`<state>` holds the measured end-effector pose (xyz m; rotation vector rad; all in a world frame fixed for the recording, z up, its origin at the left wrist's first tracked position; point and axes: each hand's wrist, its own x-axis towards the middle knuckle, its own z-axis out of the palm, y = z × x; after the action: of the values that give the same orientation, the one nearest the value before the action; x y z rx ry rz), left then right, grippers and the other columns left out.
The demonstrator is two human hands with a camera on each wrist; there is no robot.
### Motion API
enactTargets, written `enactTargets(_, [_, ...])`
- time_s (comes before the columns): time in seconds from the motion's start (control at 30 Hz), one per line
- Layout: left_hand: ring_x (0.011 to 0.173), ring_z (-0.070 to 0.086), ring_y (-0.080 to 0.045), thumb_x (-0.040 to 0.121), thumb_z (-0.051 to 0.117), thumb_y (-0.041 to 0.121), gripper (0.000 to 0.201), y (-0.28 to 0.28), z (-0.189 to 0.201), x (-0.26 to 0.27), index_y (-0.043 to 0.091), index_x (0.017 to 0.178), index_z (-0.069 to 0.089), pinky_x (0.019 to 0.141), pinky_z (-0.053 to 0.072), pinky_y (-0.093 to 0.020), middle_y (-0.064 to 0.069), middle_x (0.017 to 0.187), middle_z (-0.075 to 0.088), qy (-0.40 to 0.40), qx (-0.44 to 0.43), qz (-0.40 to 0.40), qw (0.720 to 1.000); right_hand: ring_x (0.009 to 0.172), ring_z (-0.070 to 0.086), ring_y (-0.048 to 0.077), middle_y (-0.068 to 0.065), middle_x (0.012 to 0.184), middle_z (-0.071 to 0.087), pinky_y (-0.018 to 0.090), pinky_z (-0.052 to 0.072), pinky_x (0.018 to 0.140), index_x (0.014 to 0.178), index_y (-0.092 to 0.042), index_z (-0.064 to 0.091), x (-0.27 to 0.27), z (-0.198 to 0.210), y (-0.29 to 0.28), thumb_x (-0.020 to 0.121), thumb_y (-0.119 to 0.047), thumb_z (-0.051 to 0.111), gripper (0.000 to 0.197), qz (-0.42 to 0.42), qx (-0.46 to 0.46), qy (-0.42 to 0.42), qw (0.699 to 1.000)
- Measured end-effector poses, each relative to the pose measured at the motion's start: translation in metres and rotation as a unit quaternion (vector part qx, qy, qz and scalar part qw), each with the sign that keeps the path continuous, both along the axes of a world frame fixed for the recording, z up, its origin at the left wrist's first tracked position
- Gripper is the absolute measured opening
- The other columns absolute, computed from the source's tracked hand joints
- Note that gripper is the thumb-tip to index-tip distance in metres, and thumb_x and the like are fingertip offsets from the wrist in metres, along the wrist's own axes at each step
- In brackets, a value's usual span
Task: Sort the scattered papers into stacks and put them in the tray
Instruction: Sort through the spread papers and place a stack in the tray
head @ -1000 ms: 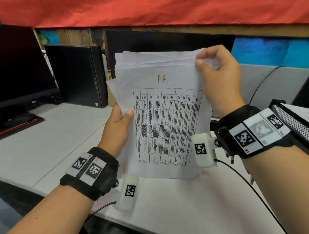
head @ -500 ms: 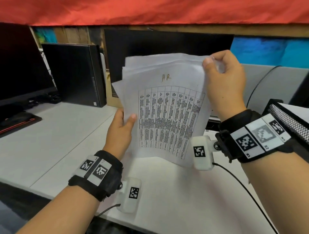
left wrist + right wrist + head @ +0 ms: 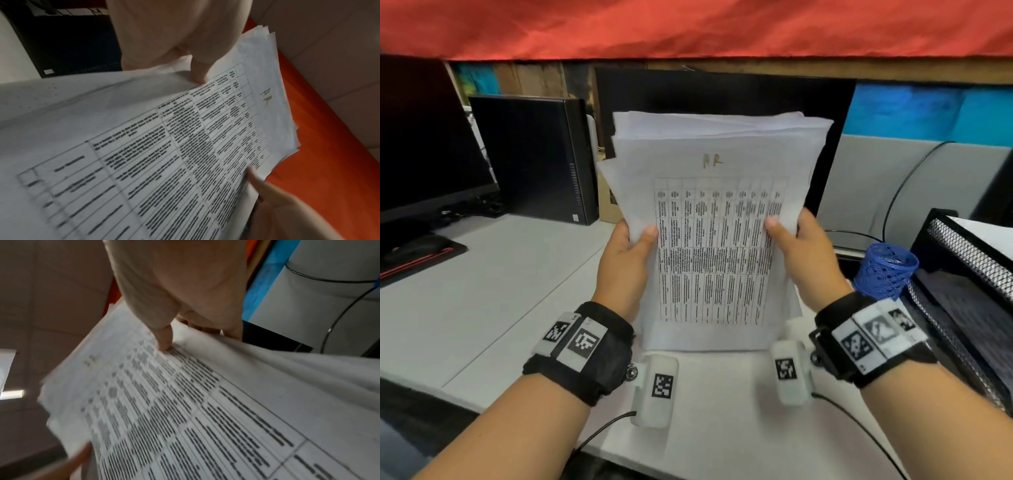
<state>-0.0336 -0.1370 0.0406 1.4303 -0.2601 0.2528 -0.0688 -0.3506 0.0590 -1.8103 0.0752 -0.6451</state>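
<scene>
A stack of white papers [image 3: 717,219] stands upright on its bottom edge on the desk, its front sheet printed with a table and hand-marked "HR". My left hand [image 3: 626,253] grips the stack's left edge, thumb on the front sheet. My right hand [image 3: 799,246] grips the right edge the same way. In the left wrist view the papers [image 3: 185,146] fill the frame, with my left hand [image 3: 199,76] pinching their edge. The right wrist view shows my right hand [image 3: 164,344] with its thumb on the papers [image 3: 195,410]. A black mesh tray [image 3: 972,260] sits at the right.
A blue mesh pen cup [image 3: 885,274] stands just right of my right wrist, beside the tray. A black monitor [image 3: 722,102] is behind the papers, a black computer case [image 3: 534,157] at back left, another monitor [image 3: 421,144] far left. Cables [image 3: 900,192] run at back right.
My right hand has dropped from the stack's top right corner to its right edge at mid-height. The stack has been squared upright, its bottom edge on the desk.
</scene>
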Motion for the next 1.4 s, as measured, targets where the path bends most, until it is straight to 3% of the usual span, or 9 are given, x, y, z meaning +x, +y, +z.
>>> enactTargets(0.27, [0.093, 0.047, 0.018, 0.101, 0.041, 0.018, 0.035, -0.019, 0.009, -0.021, 0.031, 0.130, 0.029, 0.064, 0.037, 0.009, 0.025, 0.112, 0.048, -0.061, 0.087, -0.007, 0.994, 0.091, 0.058, -0.011, -0.019, 0.101, 0.062, 0.007, 0.044, 0.077, 0.096, -0.037, 0.053, -0.020, -0.011, 0.017, 0.098, -0.017, 0.047, 0.020, -0.045, 0.059, -0.087, 0.993])
enactTargets(0.33, [0.104, 0.050, 0.010, 0.099, 0.044, 0.017, 0.038, -0.019, 0.006, -0.025, 0.029, 0.132, 0.029, 0.072, 0.039, 0.007, 0.017, 0.124, 0.048, -0.076, 0.077, 0.014, 0.994, 0.092, 0.057, -0.014, -0.020, 0.103, 0.061, 0.006, 0.046, 0.077, 0.102, -0.036, 0.052, -0.028, -0.018, 0.020, 0.098, -0.017, 0.048, 0.020, -0.028, 0.057, -0.084, 0.994])
enactTargets(0.5, [0.121, 0.049, -0.007, 0.094, 0.055, 0.021, 0.045, -0.010, -0.002, -0.025, 0.032, 0.129, 0.030, 0.091, 0.042, -0.014, 0.011, 0.133, 0.049, -0.070, 0.074, 0.024, 0.994, 0.106, 0.061, 0.007, -0.007, 0.116, 0.063, 0.036, 0.050, 0.097, 0.121, -0.023, 0.048, -0.037, -0.015, 0.015, 0.092, -0.027, 0.056, 0.030, 0.014, 0.070, -0.040, 0.997])
enactTargets(0.7, [0.117, 0.053, -0.006, 0.088, 0.065, 0.017, 0.055, -0.007, 0.001, -0.016, 0.035, 0.126, 0.030, 0.092, 0.043, -0.021, 0.012, 0.130, 0.052, -0.053, 0.067, 0.008, 0.996, 0.104, 0.058, -0.004, -0.015, 0.119, 0.056, 0.016, 0.048, 0.087, 0.126, -0.027, 0.045, -0.018, 0.068, 0.001, 0.095, -0.024, 0.054, 0.032, -0.001, 0.034, -0.176, 0.984])
enactTargets(0.83, [0.114, 0.052, 0.001, 0.089, 0.063, 0.017, 0.056, -0.003, -0.004, -0.009, 0.037, 0.128, 0.029, 0.095, 0.040, -0.021, 0.018, 0.125, 0.054, -0.036, 0.049, 0.014, 0.998, 0.089, 0.056, -0.006, -0.018, 0.097, 0.062, 0.003, 0.042, 0.072, 0.101, -0.026, 0.066, 0.001, 0.103, 0.002, 0.092, -0.031, 0.057, 0.014, -0.019, -0.042, -0.130, 0.990])
enactTargets(0.97, [0.101, 0.052, 0.013, 0.094, 0.055, 0.020, 0.046, -0.003, -0.004, -0.004, 0.033, 0.131, 0.031, 0.083, 0.040, -0.013, 0.028, 0.111, 0.054, -0.020, 0.028, 0.012, 0.999, 0.080, 0.055, 0.003, -0.014, 0.082, 0.059, 0.020, 0.045, 0.072, 0.080, -0.025, 0.063, 0.019, 0.105, -0.005, 0.090, -0.025, 0.055, 0.013, -0.050, -0.005, -0.130, 0.990])
enactTargets(1.13, [0.099, 0.051, 0.014, 0.098, 0.049, 0.029, 0.033, -0.006, -0.005, 0.006, 0.035, 0.130, 0.043, 0.082, 0.038, -0.013, 0.031, 0.107, 0.055, 0.002, 0.048, 0.024, 0.999, 0.081, 0.049, -0.003, -0.020, 0.090, 0.050, 0.018, 0.041, 0.079, 0.101, -0.025, 0.050, 0.025, 0.094, -0.002, 0.094, -0.028, 0.047, 0.008, -0.096, -0.047, -0.168, 0.980])
enactTargets(1.23, [0.099, 0.056, 0.009, 0.098, 0.048, 0.030, 0.027, -0.006, -0.007, 0.011, 0.032, 0.124, 0.056, 0.082, 0.041, -0.016, 0.025, 0.106, 0.063, 0.019, 0.032, 0.042, 0.998, 0.113, 0.046, 0.001, -0.022, 0.118, 0.046, 0.013, 0.034, 0.096, 0.121, -0.032, 0.043, 0.021, 0.088, 0.000, 0.091, -0.028, 0.056, 0.034, -0.063, -0.184, -0.177, 0.965])
enactTargets(1.4, [0.099, 0.063, -0.002, 0.098, 0.048, 0.032, 0.026, -0.006, -0.006, 0.011, 0.024, 0.120, 0.058, 0.081, 0.048, -0.022, 0.014, 0.109, 0.067, 0.029, 0.011, 0.058, 0.998, 0.086, 0.055, 0.003, -0.011, 0.099, 0.057, 0.021, 0.049, 0.079, 0.118, -0.026, 0.051, 0.021, 0.078, -0.012, 0.090, -0.022, 0.056, 0.028, -0.104, -0.146, -0.096, 0.979])
